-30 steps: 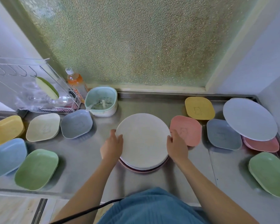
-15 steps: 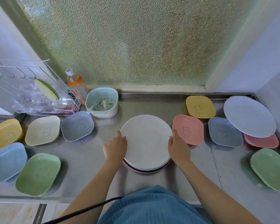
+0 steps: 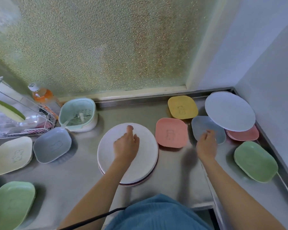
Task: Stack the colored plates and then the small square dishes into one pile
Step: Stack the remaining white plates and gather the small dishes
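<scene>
A pile of round plates with a white plate [image 3: 145, 156] on top and a pink rim showing beneath sits at the counter's centre. My left hand [image 3: 125, 144] hovers over the white plate, fingers loosely curled, holding nothing. My right hand [image 3: 206, 145] is over the near edge of a grey-blue square dish [image 3: 203, 126], fingers bent and empty. A pink square dish [image 3: 171, 132] and a yellow one [image 3: 182, 107] lie between the pile and the right corner. There a pale blue round plate [image 3: 229, 110] rests on a pink plate [image 3: 244, 134].
A green dish [image 3: 255, 161] lies at the right edge. On the left are a cream dish [image 3: 12, 155], a grey-blue dish [image 3: 51, 145] and a green dish [image 3: 10, 205]. A mint strainer bowl [image 3: 78, 114], an orange bottle [image 3: 42, 96] and a wire rack [image 3: 20, 120] stand at the back left.
Both hands let go of the plate pile's sides. My left hand moved up over the white plate; my right hand moved right to the grey-blue dish. The view shifted right.
</scene>
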`<action>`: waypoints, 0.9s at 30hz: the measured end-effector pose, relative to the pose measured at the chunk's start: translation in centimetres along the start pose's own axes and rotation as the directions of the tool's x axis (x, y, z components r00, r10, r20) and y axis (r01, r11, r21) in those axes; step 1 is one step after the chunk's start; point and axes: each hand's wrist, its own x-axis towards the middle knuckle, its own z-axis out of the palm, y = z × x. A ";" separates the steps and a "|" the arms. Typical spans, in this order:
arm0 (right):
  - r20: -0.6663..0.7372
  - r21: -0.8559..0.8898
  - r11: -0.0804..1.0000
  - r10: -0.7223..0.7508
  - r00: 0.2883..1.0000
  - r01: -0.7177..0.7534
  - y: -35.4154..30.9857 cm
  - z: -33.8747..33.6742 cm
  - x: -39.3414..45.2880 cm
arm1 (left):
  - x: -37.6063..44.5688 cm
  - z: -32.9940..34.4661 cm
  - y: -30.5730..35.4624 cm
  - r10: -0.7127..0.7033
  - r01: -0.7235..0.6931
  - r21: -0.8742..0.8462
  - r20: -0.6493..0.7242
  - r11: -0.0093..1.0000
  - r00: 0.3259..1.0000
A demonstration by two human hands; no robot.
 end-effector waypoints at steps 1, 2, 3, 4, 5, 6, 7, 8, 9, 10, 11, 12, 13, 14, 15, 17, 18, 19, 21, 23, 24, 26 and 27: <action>-0.012 0.053 0.997 0.055 0.998 -0.054 0.7 -0.5 1.2 | 0.7 0.4 1.7 0.049 -0.050 0.020 0.027 0.999 0.998; -0.038 0.120 0.989 0.096 0.995 -0.091 1.5 -1.1 2.3 | 1.4 0.9 3.3 0.091 -0.092 0.029 0.053 0.995 0.994; -0.056 0.179 0.976 0.136 0.989 -0.124 2.2 -1.3 3.8 | 2.0 1.4 4.9 0.124 -0.127 0.028 0.079 0.992 0.989; -0.065 0.229 0.960 0.179 0.982 -0.160 3.0 -1.5 5.2 | 2.7 1.8 6.5 0.152 -0.157 0.032 0.105 0.987 0.983; -0.059 0.295 0.929 0.253 0.966 -0.225 3.8 -1.9 6.6 | 3.2 2.4 7.9 0.184 -0.191 0.044 0.126 0.981 0.975; -0.022 0.364 0.883 0.327 0.945 -0.297 4.4 -2.2 7.8 | 3.6 2.8 9.2 0.215 -0.225 0.058 0.143 0.973 0.966; 0.032 0.405 0.839 0.383 0.923 -0.362 4.9 -2.5 8.9 | 3.9 3.2 10.2 0.240 -0.254 0.067 0.161 0.965 0.957; 0.098 0.441 0.794 0.420 0.902 -0.418 5.2 -3.0 10.0 | 4.0 3.6 11.3 0.257 -0.273 0.072 0.179 0.959 0.950; 0.149 0.492 0.736 0.455 0.878 -0.466 5.3 -3.4 10.9 | 4.1 3.9 12.2 0.266 -0.284 0.073 0.193 0.956 0.944; 0.194 0.552 0.667 0.482 0.855 -0.501 5.4 -3.8 11.7 | 4.0 4.1 12.9 0.270 -0.290 0.074 0.205 0.954 0.941; 0.235 0.605 0.598 0.497 0.835 -0.526 5.6 -3.9 12.5 | 4.0 4.3 13.6 0.275 -0.297 0.076 0.212 0.952 0.938; 0.279 0.649 0.536 0.492 0.825 -0.540 5.6 -4.2 13.0 | 4.0 4.6 14.1 0.283 -0.306 0.078 0.218 0.949 0.934; 0.318 0.680 0.487 0.477 0.819 -0.548 5.8 -4.2 13.5 | 4.1 4.8 14.6 0.292 -0.317 0.084 0.224 0.945 0.930; 0.348 0.700 0.444 0.472 0.810 -0.559 6.0 -4.3 14.1 | 4.2 5.0 14.9 0.296 -0.322 0.088 0.230 0.943 0.927; 0.365 0.718 0.405 0.473 0.802 -0.566 6.0 -4.4 14.5 | 4.3 5.2 15.2 0.294 -0.322 0.092 0.232 0.942 0.927; 0.401 0.757 0.320 0.460 0.792 -0.569 6.0 -4.7 15.1 | 4.6 5.4 15.6 0.281 -0.309 0.102 0.224 0.945 0.933; 0.399 0.768 0.308 0.456 0.796 -0.562 6.0 -4.9 15.2 | 4.7 5.5 15.7 0.272 -0.299 0.104 0.218 0.949 0.937; 0.399 0.767 0.315 0.449 0.800 -0.559 6.0 -5.1 15.3 | 4.8 5.7 15.9 0.260 -0.286 0.103 0.213 0.953 0.942; 0.398 0.751 0.357 0.427 0.812 -0.555 5.9 -5.6 15.3 | 4.9 5.7 16.3 0.234 -0.258 0.094 0.211 0.962 0.949; 0.424 0.754 0.348 0.390 0.817 -0.557 5.9 -6.2 14.9 | 4.8 5.9 16.6 0.210 -0.228 0.070 0.205 0.971 0.956; 0.438 0.759 0.336 0.371 0.819 -0.558 5.9 -6.5 14.6 | 4.8 6.0 16.7 0.194 -0.207 0.045 0.200 0.977 0.961; 0.453 0.767 0.332 0.327 0.830 -0.549 5.7 -7.0 13.6 | 4.6 6.0 16.7 0.133 -0.132 -0.018 0.196 0.991 0.972; 0.460 0.769 0.336 0.300 0.836 -0.544 5.5 -7.1 12.9 | 4.5 6.0 16.6 0.090 -0.078 -0.062 0.207 0.995 0.974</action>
